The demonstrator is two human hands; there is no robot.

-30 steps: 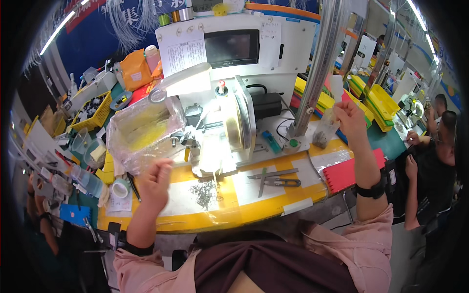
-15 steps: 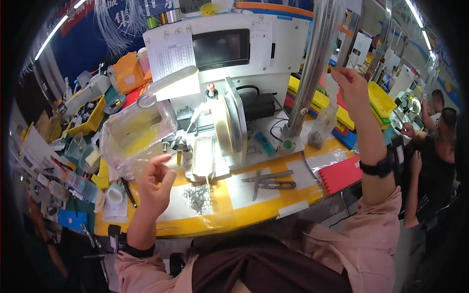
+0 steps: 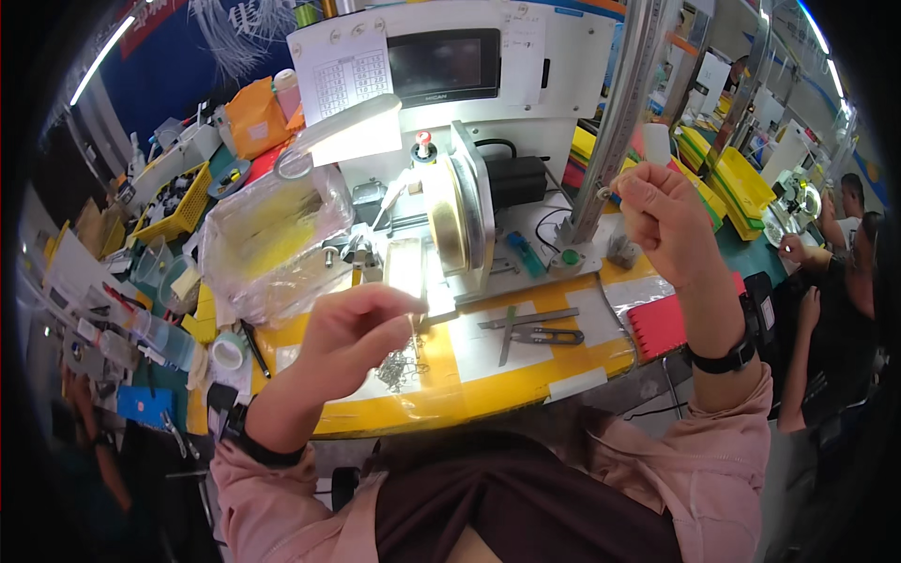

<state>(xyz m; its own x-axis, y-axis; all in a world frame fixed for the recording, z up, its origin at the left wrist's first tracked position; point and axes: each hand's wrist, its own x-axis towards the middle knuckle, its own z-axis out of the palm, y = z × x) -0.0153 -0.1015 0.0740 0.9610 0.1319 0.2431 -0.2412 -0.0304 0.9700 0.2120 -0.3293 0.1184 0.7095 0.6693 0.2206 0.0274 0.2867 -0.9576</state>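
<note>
My left hand (image 3: 352, 342) hovers over the near part of the bench, its thumb and fingertips brought together; anything between them is too small to make out. Just below its fingertips lies a pile of small thin metal pieces (image 3: 402, 369). My right hand (image 3: 668, 225) is raised beside the upright metal post (image 3: 627, 113), fingers curled into a pinch; what it grips, if anything, cannot be made out. Behind my left fingertips stands a bench machine with a gold-rimmed wheel (image 3: 444, 218) and a brightly lit pale tray (image 3: 404, 267).
Snips (image 3: 549, 336) and a thin metal tool (image 3: 530, 318) lie on the yellow-edged bench. A red notebook (image 3: 662, 326) is at the right. A plastic-wrapped box (image 3: 267, 246) and a yellow basket (image 3: 175, 211) stand left. Co-workers (image 3: 845, 272) sit at the far right.
My left hand has moved right and its fingers have come together. My right hand has come down and slightly left, its fingers curling in. The view has shifted a little.
</note>
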